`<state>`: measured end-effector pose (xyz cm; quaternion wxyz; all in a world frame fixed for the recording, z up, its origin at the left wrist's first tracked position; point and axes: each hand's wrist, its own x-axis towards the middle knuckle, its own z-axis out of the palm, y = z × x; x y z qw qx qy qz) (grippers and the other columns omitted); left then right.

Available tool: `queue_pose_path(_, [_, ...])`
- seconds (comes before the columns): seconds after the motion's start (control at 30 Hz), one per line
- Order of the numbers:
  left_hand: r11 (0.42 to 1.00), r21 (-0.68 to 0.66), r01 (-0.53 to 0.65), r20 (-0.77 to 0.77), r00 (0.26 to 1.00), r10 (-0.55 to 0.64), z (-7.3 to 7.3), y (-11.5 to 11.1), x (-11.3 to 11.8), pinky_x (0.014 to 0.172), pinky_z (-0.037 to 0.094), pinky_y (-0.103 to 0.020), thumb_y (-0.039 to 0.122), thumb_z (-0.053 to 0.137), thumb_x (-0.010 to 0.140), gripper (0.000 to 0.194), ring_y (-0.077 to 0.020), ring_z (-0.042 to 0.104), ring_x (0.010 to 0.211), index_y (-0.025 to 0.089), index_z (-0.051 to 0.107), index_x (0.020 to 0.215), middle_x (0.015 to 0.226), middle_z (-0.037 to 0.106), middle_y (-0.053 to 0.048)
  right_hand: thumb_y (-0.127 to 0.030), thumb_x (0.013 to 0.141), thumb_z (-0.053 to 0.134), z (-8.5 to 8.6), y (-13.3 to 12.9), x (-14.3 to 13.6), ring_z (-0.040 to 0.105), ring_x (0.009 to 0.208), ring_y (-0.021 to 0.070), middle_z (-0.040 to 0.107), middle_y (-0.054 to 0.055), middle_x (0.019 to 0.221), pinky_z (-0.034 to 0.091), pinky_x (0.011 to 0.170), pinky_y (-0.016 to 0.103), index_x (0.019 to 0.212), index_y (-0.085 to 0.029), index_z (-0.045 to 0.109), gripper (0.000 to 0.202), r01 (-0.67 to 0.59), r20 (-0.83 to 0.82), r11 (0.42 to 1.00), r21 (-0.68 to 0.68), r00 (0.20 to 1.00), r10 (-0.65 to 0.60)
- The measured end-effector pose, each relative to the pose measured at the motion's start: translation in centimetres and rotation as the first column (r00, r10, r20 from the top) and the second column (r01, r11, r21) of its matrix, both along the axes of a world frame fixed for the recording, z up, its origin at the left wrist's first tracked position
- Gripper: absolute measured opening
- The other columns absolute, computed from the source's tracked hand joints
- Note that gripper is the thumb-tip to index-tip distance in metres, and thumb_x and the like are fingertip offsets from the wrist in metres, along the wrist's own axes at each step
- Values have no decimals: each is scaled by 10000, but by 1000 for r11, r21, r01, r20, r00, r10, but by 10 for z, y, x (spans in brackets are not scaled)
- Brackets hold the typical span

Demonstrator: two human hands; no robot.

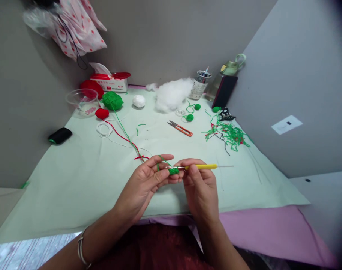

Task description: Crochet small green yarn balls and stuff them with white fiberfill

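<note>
Between thumb and fingers, my left hand (150,178) pinches a small green crochet piece (173,171). Green yarn passes over its raised index finger and runs back across the table to a green yarn ball (112,100). My right hand (200,185) grips a crochet hook by its yellow handle (206,167). The hook's thin metal shaft lies at the top edge of the green piece, and its tip points left. Both hands are close together above the front of the table. A red strand (126,138) lies on the cloth just beyond my left hand.
Orange-handled thread snips (182,129) lie mid-table. Yarn scraps (230,135) are heaped at right. White stuffing (172,95), a pen cup (200,85), a bottle (230,68) and a tissue box (110,83) stand at the back. A clear plastic tub (82,101) sits left.
</note>
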<state>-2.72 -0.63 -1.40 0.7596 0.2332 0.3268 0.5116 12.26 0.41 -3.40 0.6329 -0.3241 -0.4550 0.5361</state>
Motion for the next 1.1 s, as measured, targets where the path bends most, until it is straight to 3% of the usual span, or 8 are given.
queue_pose_path(0.23, [999,37,-38,-136,990,43,2,-1,-4,688,469,-228,316,867,842,323,-129,674,786,199,779,1130,909,711,-27,-316,1043,588,4,-1,3,684,656,138,788,40,867,595,622,281,955,-214,740,202,-43,17,998,55,999,42])
queue_pose_path(0.47, [992,112,-59,-195,978,80,-4,-2,-4,754,449,-255,312,836,868,246,-126,625,785,222,789,1092,872,661,0,-205,1071,510,3,-14,11,727,752,152,780,45,964,618,705,319,1061,-220,747,238,97,367,961,258,911,-190])
queue_pose_path(0.67, [985,139,-102,-224,966,132,-11,-2,-2,776,473,-260,290,853,850,264,-137,627,808,226,794,1099,858,650,5,-126,1039,504,3,-16,6,770,893,216,793,78,989,642,729,373,1153,-236,687,242,36,521,784,619,728,-445])
queue_pose_path(0.8, [978,141,-156,-262,946,189,-9,-3,1,751,485,-217,219,915,768,347,-119,610,806,216,798,1095,848,661,8,-106,1023,524,-3,-17,5,771,914,213,787,88,1008,648,719,352,1215,-233,685,281,-2,559,722,692,635,-534])
queue_pose_path(0.87, [980,126,-151,-231,957,177,-5,-5,3,622,453,-192,240,920,762,406,-78,564,672,211,782,1143,856,664,13,-103,1000,578,-10,-19,5,764,950,218,774,85,1057,653,750,355,1291,-264,691,351,2,582,698,716,552,-598])
queue_pose_path(0.97, [1000,14,-27,-93,995,28,1,-5,3,421,249,-180,320,916,768,501,3,320,444,181,747,1219,799,635,30,-83,954,655,-16,-22,6,745,1000,237,745,74,1074,653,803,375,1361,-311,690,468,-20,568,627,779,447,-692])
queue_pose_path(1.03, [996,-55,73,9,997,-72,4,-4,0,404,158,-181,314,896,792,487,14,190,414,149,742,1224,657,544,70,-72,951,653,-14,-22,6,731,983,226,730,67,1076,644,788,366,1333,-317,709,457,-1,553,636,772,495,-670])
queue_pose_path(1.1, [993,-74,91,49,995,-87,5,-2,-4,419,143,-178,258,877,812,433,6,140,421,129,749,1205,546,411,116,-73,981,601,-6,-20,6,714,921,201,726,55,1031,622,748,348,1254,-306,734,383,74,541,730,679,621,-566])
